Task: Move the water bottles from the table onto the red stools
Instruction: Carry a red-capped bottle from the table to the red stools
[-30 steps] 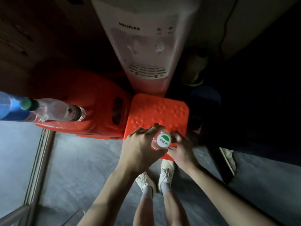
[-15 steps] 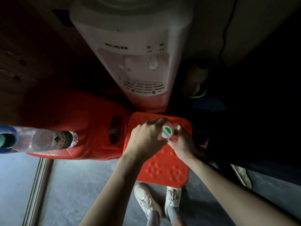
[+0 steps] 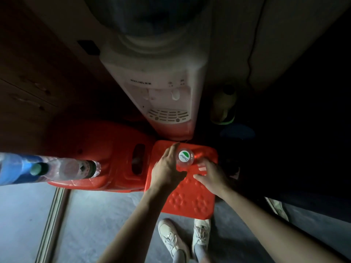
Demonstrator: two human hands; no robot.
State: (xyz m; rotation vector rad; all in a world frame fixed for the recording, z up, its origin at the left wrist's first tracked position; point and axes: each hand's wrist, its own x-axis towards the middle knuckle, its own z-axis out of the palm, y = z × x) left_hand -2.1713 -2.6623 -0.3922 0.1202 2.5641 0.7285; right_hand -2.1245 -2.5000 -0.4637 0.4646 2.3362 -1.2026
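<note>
A clear water bottle [image 3: 183,158] with a white cap and green logo stands upright on the far part of the small red stool [image 3: 188,198]. My left hand [image 3: 166,168] cups its left side, fingers stretched along it and thumb curled under its near side. My right hand [image 3: 210,175] is just right of the bottle with its fingers spread, apart from it. More bottles poke in from the left edge, close to the camera: a clear one [image 3: 72,168] and a blue-labelled one [image 3: 13,171]. A second, larger red stool [image 3: 98,149] stands to the left.
A white water dispenser [image 3: 159,95] rises directly behind the small stool. Dark wooden furniture [image 3: 34,82] fills the upper left. A green-yellow object [image 3: 224,107] sits in the dark at the right. My white shoes [image 3: 182,242] stand on the grey floor.
The bottle went down onto the far part of the stool. My right hand came off it and opened. The view tilted upward, showing more of the dispenser.
</note>
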